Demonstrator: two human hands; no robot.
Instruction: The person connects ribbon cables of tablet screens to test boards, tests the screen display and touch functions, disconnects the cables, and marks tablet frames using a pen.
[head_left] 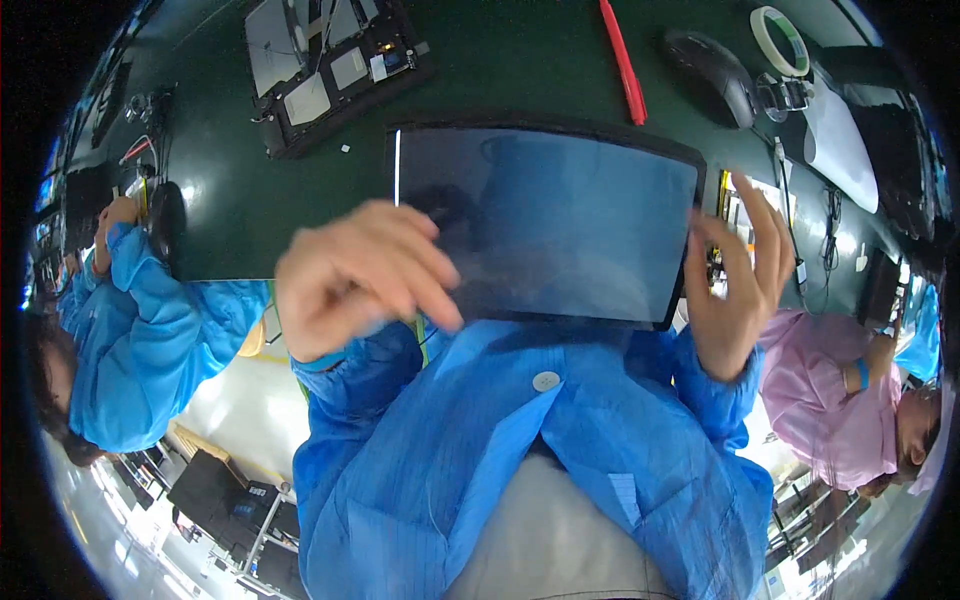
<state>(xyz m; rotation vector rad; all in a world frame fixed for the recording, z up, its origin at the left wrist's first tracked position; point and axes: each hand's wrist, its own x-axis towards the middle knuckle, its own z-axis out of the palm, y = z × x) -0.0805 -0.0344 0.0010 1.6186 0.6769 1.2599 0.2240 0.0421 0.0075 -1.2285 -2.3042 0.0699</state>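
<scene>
A dark flat display panel, black-framed like a tablet screen, lies in front of me with its near edge against my blue smock. A thin bright line runs along its left edge. My left hand hovers over the panel's lower left corner, blurred by motion, its fingers loosely stretched out and nothing seen in them. At the panel's right edge is my right hand, fingers spread upward, with fingertips at the frame; whether they press on it I cannot tell.
An opened device chassis with exposed parts lies at the back left. A red pen, a black mouse and a tape roll are at the back right. Co-workers in blue and pink sit either side.
</scene>
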